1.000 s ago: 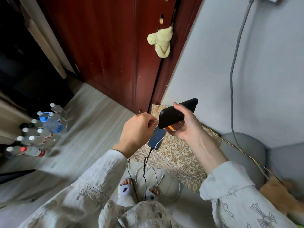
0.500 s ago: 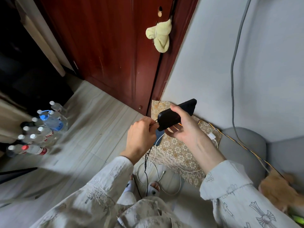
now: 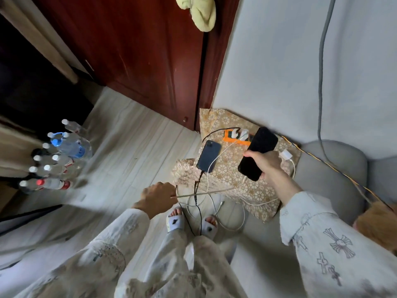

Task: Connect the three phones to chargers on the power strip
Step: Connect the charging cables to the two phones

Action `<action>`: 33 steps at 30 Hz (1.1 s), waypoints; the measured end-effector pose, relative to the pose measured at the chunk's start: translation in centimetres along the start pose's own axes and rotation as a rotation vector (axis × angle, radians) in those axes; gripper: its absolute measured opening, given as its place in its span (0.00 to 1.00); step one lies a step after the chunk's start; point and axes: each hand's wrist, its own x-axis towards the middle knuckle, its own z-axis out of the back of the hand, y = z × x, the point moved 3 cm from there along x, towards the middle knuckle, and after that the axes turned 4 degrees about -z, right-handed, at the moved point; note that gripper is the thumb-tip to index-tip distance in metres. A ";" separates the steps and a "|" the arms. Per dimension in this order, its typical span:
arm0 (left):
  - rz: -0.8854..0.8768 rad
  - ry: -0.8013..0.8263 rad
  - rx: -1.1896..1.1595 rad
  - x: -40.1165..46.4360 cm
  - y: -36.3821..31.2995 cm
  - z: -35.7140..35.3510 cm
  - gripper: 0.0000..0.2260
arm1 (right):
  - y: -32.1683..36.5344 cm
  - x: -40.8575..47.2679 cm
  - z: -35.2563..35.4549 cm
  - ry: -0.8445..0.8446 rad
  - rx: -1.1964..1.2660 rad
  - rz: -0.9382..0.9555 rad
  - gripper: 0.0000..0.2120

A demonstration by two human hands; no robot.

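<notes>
My right hand grips a black phone above the patterned cushion. A white cable hangs from the phone's lower end. My left hand is lower, pinching a stretched white cable near the floor. A dark blue phone lies on the cushion with a dark cable in its bottom end. An orange power strip with white chargers plugged in lies at the cushion's far side, partly hidden by the black phone. A third phone is not visible.
Loose white and black cables coil on the floor by my slippered feet. Several water bottles stand at left. A red wooden door, a grey wall cable, a grey sofa and an orange furry shape surround the cushion.
My hands have separated: the left dropped down and left with a cable, the right lowered the black phone toward the cushion. The view tilted down, revealing the power strip and blue phone.
</notes>
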 end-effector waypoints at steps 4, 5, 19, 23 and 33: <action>0.055 -0.239 0.202 -0.1 1.3 0.6 0.08 | -3.1 3.6 -1.2 -0.017 -0.233 -0.048 0.40; 0.034 -0.381 0.192 -0.2 1.4 1.1 0.06 | -3.8 4.3 -1.7 0.012 -0.224 -0.069 0.40; 0.137 0.112 0.313 15.2 7.1 -11.8 0.28 | -8.6 15.9 -13.6 -0.027 -0.369 -0.085 0.41; -0.107 0.232 0.397 20.0 6.9 -15.4 0.36 | -9.0 19.5 -16.7 -0.082 -0.410 -0.062 0.42; -0.016 0.221 0.046 24.9 5.1 -12.8 0.46 | -8.7 20.7 -18.4 -0.111 -0.376 0.049 0.38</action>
